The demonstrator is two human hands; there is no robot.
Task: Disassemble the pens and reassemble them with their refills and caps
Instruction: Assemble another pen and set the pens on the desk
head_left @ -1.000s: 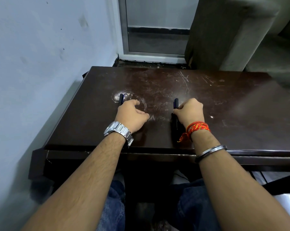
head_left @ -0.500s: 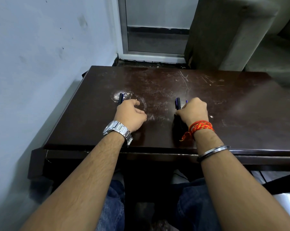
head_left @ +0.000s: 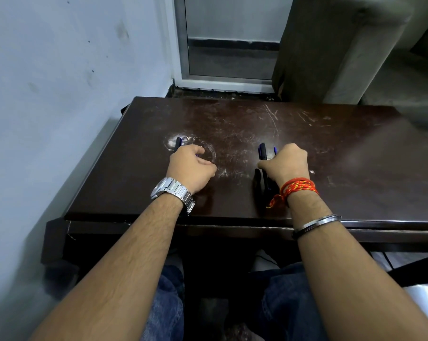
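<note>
Both hands rest on a dark brown scratched table (head_left: 355,148). My left hand (head_left: 192,167), with a steel watch on the wrist, is closed over a dark blue pen (head_left: 178,143) whose far end sticks out beyond the knuckles. My right hand (head_left: 288,163), with a red thread band at the wrist, is closed on a bunch of dark blue pens (head_left: 262,151); their tips stick out ahead of the fingers and their other ends show below the palm. How many pens the right hand holds is hidden.
A pale blue wall (head_left: 60,94) runs along the table's left side. Beyond the far edge stand a white door frame (head_left: 222,82) and a grey concrete block (head_left: 331,45). The table's front edge (head_left: 232,221) lies over my knees.
My right hand has shifted slightly right and forward on the table, and a second blue pen tip now shows beside the first. The left hand has barely moved.
</note>
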